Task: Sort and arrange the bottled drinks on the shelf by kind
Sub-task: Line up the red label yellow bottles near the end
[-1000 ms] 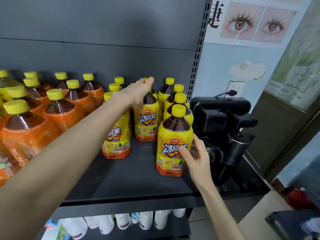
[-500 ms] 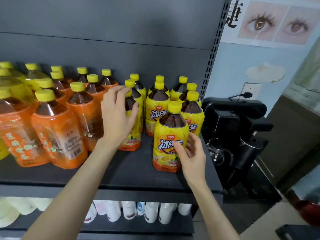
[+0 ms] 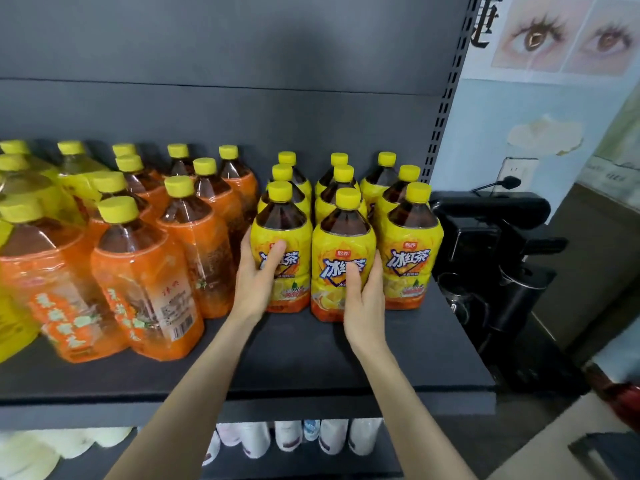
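Both hands have come in since half a second ago: the left hand (image 3: pixel 258 282) has dropped from the caps onto the front-left yellow-label bottle (image 3: pixel 282 251), and the front-middle yellow-label bottle (image 3: pixel 343 261), which stood out ahead of the group, now sits nearly level with its neighbours. The left hand is wrapped round the left flank of its bottle, thumb across the label, fingers behind and out of sight. The right hand (image 3: pixel 363 299) cups the middle bottle from its right side, thumb pressed on the printed label, palm tight between that bottle and the front-right yellow-label bottle (image 3: pixel 412 251). Three upright columns of yellow-labelled tea stand here, three deep, yellow caps all round, on the right end of the dark shelf (image 3: pixel 311 362). Just beside them to the left, the orange-label bottles (image 3: pixel 145 271) crowd together, a few larger yellow packs at the far left edge. Off the shelf's right end stands a black machine (image 3: pixel 491 258). White bottles (image 3: pixel 287 438) show on the tier below.
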